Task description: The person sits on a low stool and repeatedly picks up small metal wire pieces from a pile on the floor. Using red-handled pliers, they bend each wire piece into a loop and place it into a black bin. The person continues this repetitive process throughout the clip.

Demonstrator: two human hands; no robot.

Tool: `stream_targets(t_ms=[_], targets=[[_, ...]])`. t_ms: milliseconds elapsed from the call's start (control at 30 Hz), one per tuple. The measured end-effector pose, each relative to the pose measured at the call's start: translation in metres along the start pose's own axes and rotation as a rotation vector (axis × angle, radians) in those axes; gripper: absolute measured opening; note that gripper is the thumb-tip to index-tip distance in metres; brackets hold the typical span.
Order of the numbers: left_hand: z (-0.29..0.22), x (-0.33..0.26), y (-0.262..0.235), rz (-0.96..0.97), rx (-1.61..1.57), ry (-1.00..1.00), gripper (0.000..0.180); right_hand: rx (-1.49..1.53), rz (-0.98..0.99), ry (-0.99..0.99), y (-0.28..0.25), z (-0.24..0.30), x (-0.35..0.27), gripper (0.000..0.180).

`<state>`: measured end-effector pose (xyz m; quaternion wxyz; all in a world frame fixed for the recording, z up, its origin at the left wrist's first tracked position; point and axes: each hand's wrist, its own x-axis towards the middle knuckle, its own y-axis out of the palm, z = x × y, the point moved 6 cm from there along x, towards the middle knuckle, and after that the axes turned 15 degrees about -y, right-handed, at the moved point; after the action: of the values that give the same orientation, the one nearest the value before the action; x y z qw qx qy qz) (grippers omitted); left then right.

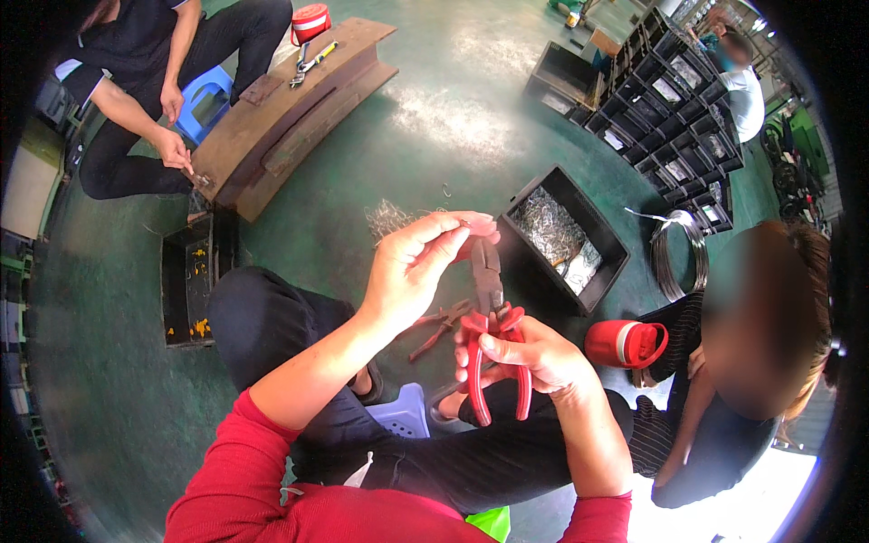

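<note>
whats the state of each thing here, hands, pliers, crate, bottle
left hand: raised, fingertips pinched at the pliers' nose
right hand: closed around the red handles
red-handled pliers: held upright, jaws look shut
black crate: open, holding wire pieces
red bottle: lying on its side
wire coil: wound, on floor

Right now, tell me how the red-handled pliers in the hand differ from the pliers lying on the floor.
The red-handled pliers are held upright in the right hand, nose up near the left hand; the floor pliers lie flat, untouched. The held pair has bright red handles; the floor pair looks duller and brownish. The held pair appears larger, being nearer. Both are pliers with their handles spread apart.
</note>
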<state>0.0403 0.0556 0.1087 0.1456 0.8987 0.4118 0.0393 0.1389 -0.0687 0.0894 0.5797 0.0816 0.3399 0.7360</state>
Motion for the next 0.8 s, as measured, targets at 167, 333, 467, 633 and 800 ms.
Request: stream_targets(t_ms=[167, 333, 467, 633, 800], targets=[[-0.006, 0.009, -0.025, 0.042, -0.057, -0.224, 0.042, -0.878, -0.248, -0.162, -0.023, 0.020, -0.009, 0.019], [0.011, -0.001, -0.018, 0.193, 0.151, -0.509, 0.040, -1.071, -0.371, -0.224, -0.029, 0.023, -0.014, 0.016], [0.009, -0.005, -0.011, 0.232, 0.180, -0.460, 0.028, -1.195, -0.391, -0.305, -0.027, 0.024, -0.016, 0.016], [0.005, -0.012, 0.000, 0.157, 0.303, -0.360, 0.026, -1.254, -0.399, -0.329, -0.030, 0.024, -0.015, 0.016], [0.004, -0.016, 0.001, 0.135, 0.446, -0.292, 0.026, -1.230, -0.383, -0.303, -0.032, 0.021, -0.013, 0.020]])
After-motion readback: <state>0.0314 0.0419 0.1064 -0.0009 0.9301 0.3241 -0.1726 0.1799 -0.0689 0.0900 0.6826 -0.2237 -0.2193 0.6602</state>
